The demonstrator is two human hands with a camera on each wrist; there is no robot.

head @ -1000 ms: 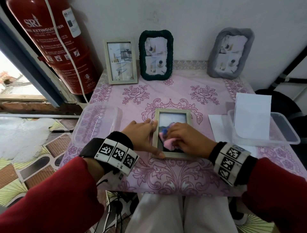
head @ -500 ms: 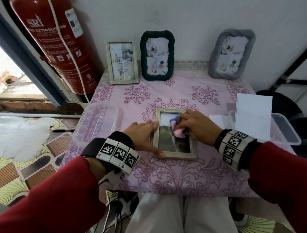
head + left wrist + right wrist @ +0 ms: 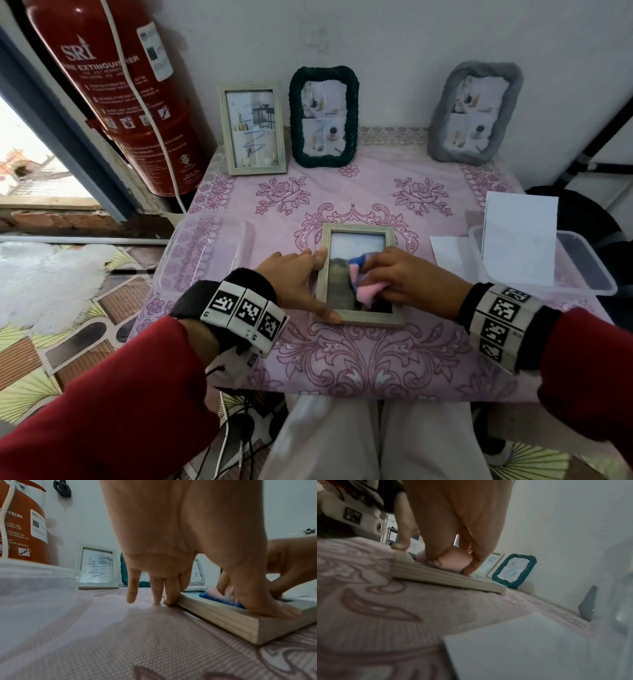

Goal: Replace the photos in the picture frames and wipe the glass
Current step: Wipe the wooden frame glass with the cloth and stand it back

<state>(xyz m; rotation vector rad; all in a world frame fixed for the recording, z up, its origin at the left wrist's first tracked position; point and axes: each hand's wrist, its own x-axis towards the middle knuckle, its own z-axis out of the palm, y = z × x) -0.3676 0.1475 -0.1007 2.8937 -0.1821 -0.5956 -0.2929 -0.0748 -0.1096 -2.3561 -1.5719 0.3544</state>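
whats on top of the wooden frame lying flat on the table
On the flat frame glass, the right hand presses a pink and blue cloth. The left hand steadies its left edge. The photo under them is partly covered.

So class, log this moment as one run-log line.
step: wiping glass | left hand: steadies flat pale wooden picture frame | right hand: rubs pink-and-blue cloth on glass

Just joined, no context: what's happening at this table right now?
A person is wiping the glass of a wooden picture frame lying flat on the pink tablecloth. The right hand presses a pink and blue cloth onto the glass, while the left hand steadies the frame's left edge with straight fingers. Three more frames stand against the wall: a pale wooden one, a green one and a grey one.
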